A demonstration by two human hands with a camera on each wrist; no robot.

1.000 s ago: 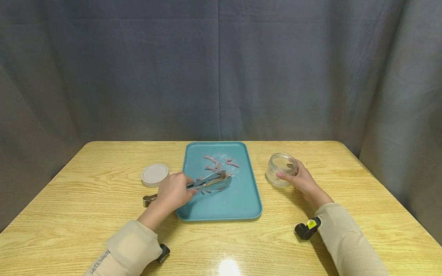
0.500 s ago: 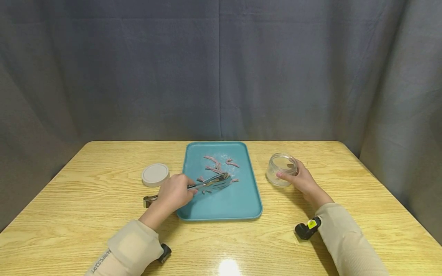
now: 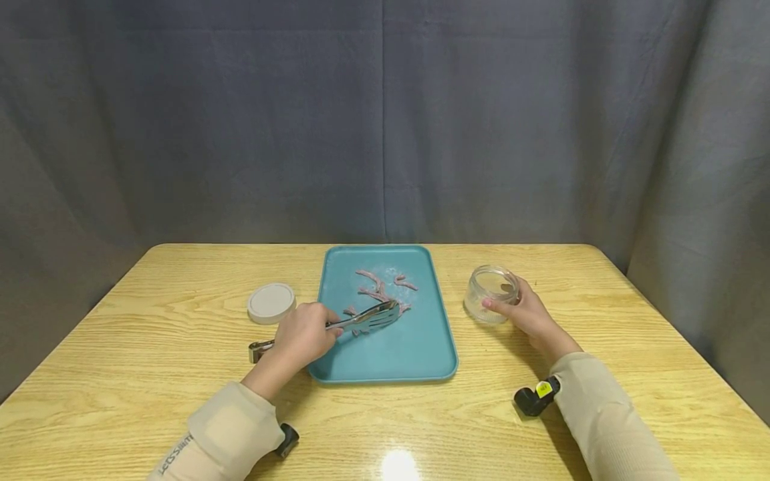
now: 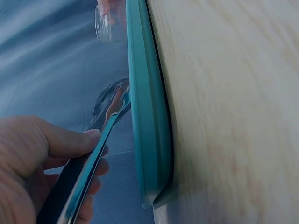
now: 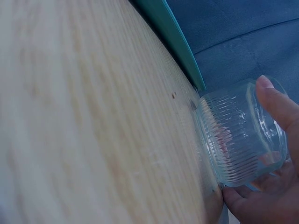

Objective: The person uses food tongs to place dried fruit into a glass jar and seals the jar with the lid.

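My left hand [image 3: 305, 334] grips metal tongs [image 3: 374, 316], thumb on top in the left wrist view. The slotted tong head is low over the blue-green tray [image 3: 385, 367], beside pinkish meat-like strips [image 3: 374, 286]. One short strip [image 3: 404, 308] is at the tong tips; whether it is pinched cannot be told. Smaller bits lie partly behind the tongs. My right hand [image 3: 529, 315] holds a clear glass jar [image 3: 481, 304], which stands upright and lidless on the table. Through the ribbed glass [image 5: 229, 140] in the right wrist view shows a pinkish patch, whether contents or fingers is unclear.
A round white lid [image 3: 271, 303] lies left of the tray, close to my left hand. The wooden table [image 3: 421, 427] runs up to a grey curtain [image 3: 385, 133] at the back. Pale powdery marks dot the tray's upper part.
The tong arms have come closer together, and their head has shifted slightly at the strips. The short strip near the tips has moved a little up and left. My right hand and the jar stay put.
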